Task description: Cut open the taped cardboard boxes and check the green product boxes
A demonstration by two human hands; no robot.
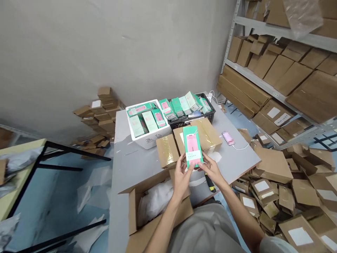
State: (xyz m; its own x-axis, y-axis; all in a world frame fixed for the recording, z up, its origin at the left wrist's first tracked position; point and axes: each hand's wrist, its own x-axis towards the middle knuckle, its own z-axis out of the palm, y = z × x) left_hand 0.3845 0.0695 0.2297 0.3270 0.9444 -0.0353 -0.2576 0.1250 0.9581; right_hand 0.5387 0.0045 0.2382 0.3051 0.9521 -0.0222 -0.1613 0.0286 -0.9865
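Already the white bin point(155, 137) and black crate point(211, 116) hold boxes point(177, 104), but my left hand point(182, 173) and right hand point(211, 168) pinch a green box point(192, 142) not set down, carton point(133, 212) contents unclear

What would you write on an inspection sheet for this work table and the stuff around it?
Surface: grey table, with taped cardboard boxes on it.
Job's things: green-and-pink box; similar boxes in a white bin and black crate.
Clutter: yellow-and-black tool near the front edge; open carton with white packing.
Hands: left hand and right hand both hold the green-and-pink box.
Cables: white cable beside a blurred pink object.
Surroundings: shelves and heaped cartons right; loose sheets on the floor left.
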